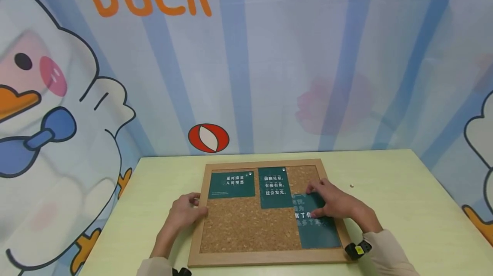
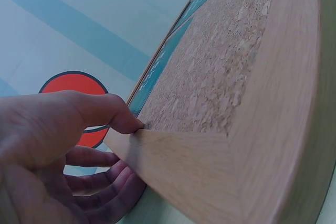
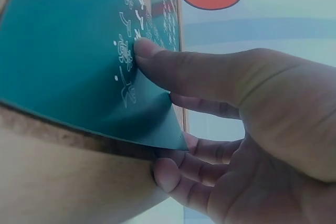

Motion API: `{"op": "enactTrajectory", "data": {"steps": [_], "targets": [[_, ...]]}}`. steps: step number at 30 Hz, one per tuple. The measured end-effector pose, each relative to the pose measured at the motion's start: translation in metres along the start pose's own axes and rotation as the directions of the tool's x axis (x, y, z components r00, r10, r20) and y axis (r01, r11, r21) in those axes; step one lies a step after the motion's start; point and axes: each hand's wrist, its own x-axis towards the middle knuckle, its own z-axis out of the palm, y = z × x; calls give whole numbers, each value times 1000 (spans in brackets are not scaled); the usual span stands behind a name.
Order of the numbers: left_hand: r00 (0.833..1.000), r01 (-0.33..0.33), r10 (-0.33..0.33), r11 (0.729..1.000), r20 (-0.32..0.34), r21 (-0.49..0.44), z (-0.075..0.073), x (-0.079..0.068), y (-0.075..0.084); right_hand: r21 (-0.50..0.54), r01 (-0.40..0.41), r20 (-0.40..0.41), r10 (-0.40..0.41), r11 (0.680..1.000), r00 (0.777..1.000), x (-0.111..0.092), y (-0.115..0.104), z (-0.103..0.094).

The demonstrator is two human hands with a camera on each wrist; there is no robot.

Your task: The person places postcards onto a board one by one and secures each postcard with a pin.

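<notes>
A wood-framed cork board [image 1: 246,229] lies on the table. My left hand [image 1: 184,212] grips the frame's left side, the thumb on top and the fingers along its outer side in the left wrist view. With my right hand [image 1: 333,201] I hold a dark green card [image 1: 319,235] with white characters at the board's right, the thumb pressed on its face and the fingers at its edge. Two similar cards occupy the upper board: a wide one [image 1: 231,188] on the left and an upright one [image 1: 274,199] in the middle. Each has a small pin near its upper right corner.
One small loose pin [image 1: 351,186] lies on the pale yellow table [image 1: 400,190], right of the board. Behind the table hangs a blue striped backdrop [image 1: 277,62] with a cartoon duck.
</notes>
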Motion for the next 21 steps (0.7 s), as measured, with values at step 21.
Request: {"op": "enactTrajectory", "data": {"steps": [21], "targets": [[1000,-2,2,1000,5,-2,-1,-1,1,-101,14,-107,-25,995,994,-9,6,7]]}}
